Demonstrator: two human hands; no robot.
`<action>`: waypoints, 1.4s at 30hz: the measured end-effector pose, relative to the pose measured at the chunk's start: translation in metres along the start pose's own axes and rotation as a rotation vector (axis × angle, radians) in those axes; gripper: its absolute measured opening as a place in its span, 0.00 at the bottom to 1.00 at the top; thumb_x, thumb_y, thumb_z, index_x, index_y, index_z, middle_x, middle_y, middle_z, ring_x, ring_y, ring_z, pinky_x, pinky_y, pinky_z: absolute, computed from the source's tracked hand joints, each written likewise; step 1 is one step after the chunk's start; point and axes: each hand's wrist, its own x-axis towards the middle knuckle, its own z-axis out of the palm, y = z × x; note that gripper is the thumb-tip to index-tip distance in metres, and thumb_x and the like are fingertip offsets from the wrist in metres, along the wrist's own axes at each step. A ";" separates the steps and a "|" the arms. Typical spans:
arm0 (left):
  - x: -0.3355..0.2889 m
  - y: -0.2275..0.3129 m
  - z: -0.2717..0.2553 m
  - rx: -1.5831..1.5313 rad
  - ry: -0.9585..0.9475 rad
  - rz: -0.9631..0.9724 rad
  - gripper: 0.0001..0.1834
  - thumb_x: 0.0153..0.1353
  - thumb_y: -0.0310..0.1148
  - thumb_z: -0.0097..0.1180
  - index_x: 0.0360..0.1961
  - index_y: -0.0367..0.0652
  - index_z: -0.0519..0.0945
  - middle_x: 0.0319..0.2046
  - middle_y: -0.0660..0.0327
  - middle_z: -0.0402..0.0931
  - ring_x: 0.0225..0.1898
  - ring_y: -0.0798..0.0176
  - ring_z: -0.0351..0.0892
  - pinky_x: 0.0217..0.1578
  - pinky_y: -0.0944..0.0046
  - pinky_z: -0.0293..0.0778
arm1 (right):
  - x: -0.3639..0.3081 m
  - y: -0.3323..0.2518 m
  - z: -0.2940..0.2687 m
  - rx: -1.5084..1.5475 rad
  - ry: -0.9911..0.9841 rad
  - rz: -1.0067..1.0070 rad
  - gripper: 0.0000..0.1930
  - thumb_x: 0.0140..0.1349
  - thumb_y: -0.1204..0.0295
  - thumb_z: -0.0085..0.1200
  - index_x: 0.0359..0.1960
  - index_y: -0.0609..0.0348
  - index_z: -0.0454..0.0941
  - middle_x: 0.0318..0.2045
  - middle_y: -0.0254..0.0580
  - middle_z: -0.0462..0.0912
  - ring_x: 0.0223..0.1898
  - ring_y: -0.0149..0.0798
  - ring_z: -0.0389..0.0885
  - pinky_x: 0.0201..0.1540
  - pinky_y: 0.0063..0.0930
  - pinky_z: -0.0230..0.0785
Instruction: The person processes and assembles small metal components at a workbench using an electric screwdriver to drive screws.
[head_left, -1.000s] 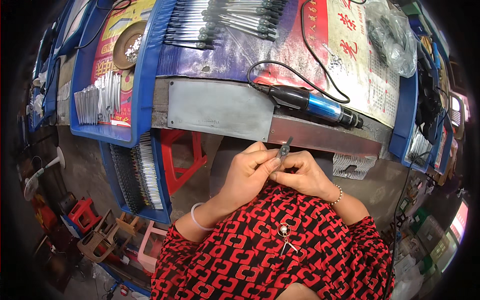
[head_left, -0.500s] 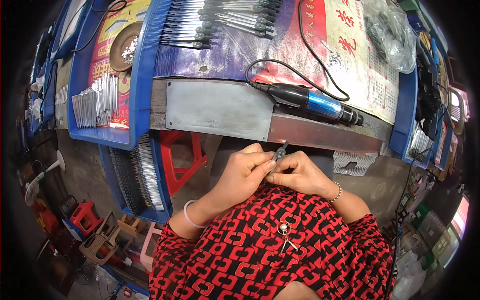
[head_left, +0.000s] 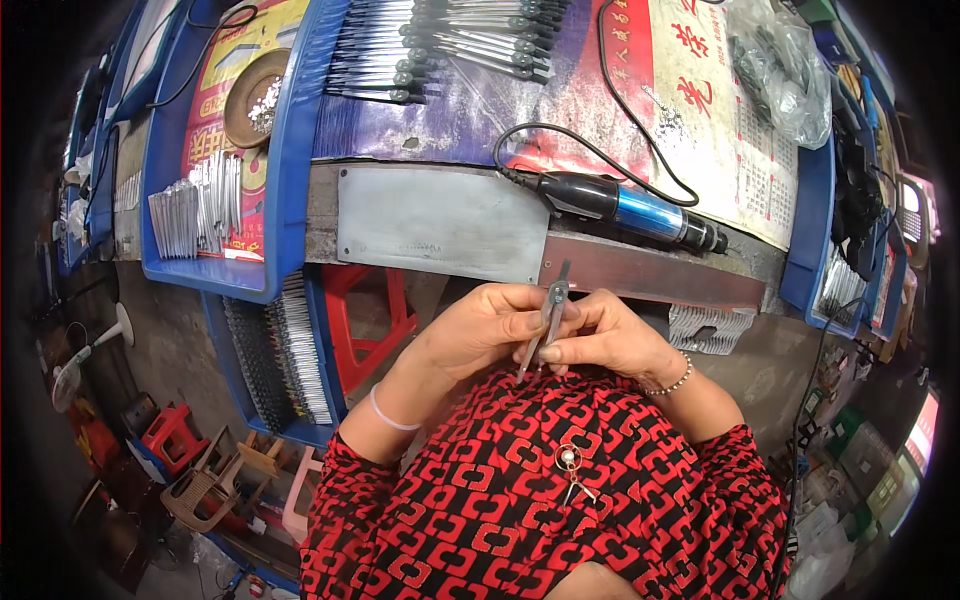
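Observation:
In front of my body I hold a drawing compass [head_left: 557, 295] upright, its grey head on top and its two legs slightly spread below. My left hand [head_left: 488, 328] is closed, pinching the compass between thumb and fingers just under the head. My right hand [head_left: 618, 338] is closed on its other side, thumb and fingertips at the leg. The fingers partly cover the legs. Similar compasses [head_left: 490, 45] lie in rows on the bench beyond my hands.
A blue and black electric screwdriver [head_left: 630, 208] with a looped cable rests near the bench edge, beside a metal plate [head_left: 440, 225]. At left, a blue bin [head_left: 285, 200] holds silver legs [head_left: 200, 205] and a round bowl [head_left: 240, 125] of small parts. A red stool [head_left: 365, 340] stands below.
The compass has been lifted a little and its spread legs now show below the fingers. My left hand has shifted its grip, and the view has moved slightly.

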 end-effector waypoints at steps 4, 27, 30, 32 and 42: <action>-0.003 0.007 0.002 0.010 -0.017 0.106 0.19 0.53 0.35 0.65 0.43 0.33 0.79 0.38 0.60 0.77 0.40 0.67 0.76 0.42 0.68 0.73 | -0.003 -0.004 -0.002 -0.113 0.080 -0.051 0.08 0.58 0.72 0.59 0.28 0.66 0.80 0.22 0.32 0.78 0.27 0.22 0.74 0.31 0.17 0.65; -0.012 0.002 0.040 0.481 0.239 0.065 0.09 0.67 0.33 0.46 0.40 0.36 0.70 0.28 0.63 0.73 0.23 0.75 0.71 0.24 0.76 0.68 | -0.014 -0.002 0.005 -0.156 0.340 -0.328 0.10 0.65 0.70 0.50 0.36 0.66 0.75 0.31 0.36 0.79 0.26 0.22 0.74 0.28 0.15 0.68; -0.011 -0.003 0.042 0.351 0.227 0.096 0.07 0.67 0.31 0.44 0.39 0.37 0.69 0.27 0.64 0.72 0.22 0.77 0.69 0.24 0.77 0.68 | -0.013 -0.003 0.002 -0.094 0.339 -0.299 0.09 0.66 0.69 0.50 0.36 0.65 0.75 0.30 0.35 0.79 0.27 0.22 0.74 0.29 0.15 0.68; -0.011 -0.003 0.044 0.309 0.224 0.124 0.07 0.67 0.31 0.44 0.39 0.38 0.69 0.28 0.65 0.72 0.22 0.77 0.69 0.24 0.77 0.68 | -0.012 -0.003 0.002 -0.085 0.337 -0.314 0.09 0.65 0.69 0.50 0.36 0.65 0.75 0.30 0.35 0.79 0.26 0.22 0.74 0.29 0.15 0.68; -0.015 -0.006 0.044 0.418 0.254 0.172 0.07 0.66 0.30 0.46 0.41 0.38 0.70 0.31 0.63 0.74 0.27 0.75 0.72 0.26 0.75 0.70 | -0.008 -0.010 0.011 -0.055 0.400 -0.273 0.08 0.63 0.71 0.52 0.34 0.66 0.75 0.25 0.35 0.77 0.23 0.22 0.72 0.25 0.14 0.66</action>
